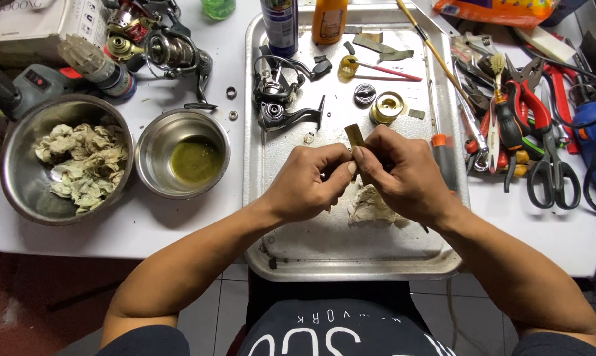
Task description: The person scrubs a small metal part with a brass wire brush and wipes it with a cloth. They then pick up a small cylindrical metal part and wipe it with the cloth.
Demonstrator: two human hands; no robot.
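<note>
Together, both hands (357, 177) over tray (350, 254)

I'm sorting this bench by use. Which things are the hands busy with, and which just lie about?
In use:
left hand
right hand
small tan strip
crumpled rag
metal tray

Lying about:
bowl of wadded tissues
bowl of green liquid
scissors
red pliers

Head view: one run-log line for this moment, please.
left hand + right hand: pinch small brass strip | over metal tray | crumpled rag beneath
</note>
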